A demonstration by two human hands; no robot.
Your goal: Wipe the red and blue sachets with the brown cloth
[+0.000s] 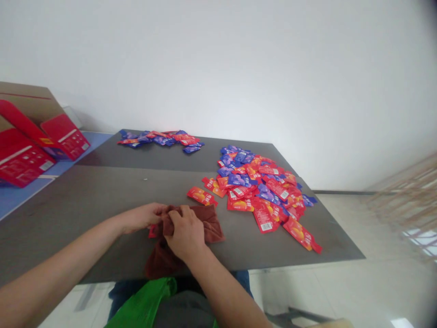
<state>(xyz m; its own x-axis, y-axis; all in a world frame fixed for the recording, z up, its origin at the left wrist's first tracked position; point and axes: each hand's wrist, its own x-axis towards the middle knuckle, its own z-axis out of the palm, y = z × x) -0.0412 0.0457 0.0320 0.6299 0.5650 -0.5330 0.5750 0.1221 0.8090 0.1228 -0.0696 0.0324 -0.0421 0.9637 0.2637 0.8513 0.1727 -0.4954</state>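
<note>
A brown cloth (pixel 213 224) lies bunched on the dark table (pixel 102 191) near its front edge. My right hand (pixel 186 231) is closed over the cloth, its fingers gripping a fold. Close beside it, my left hand (pixel 145 217) is at the cloth's left side, fingers bent around a red packet (pixel 153 231) that shows only in part under the hand. Just beyond the cloth lies a red packet with orange fruit print (pixel 202 196). To the right spreads a large heap of red and purple packets (pixel 259 182).
At the table's back left is a smaller pile of red and purple packets (pixel 160 138). Open red cartons (pixel 64 136) stand on a blue surface (pixel 20 196) at the far left. A white wall (pixel 218 68) rises behind the table. Green fabric (pixel 145 305) hangs over my lap.
</note>
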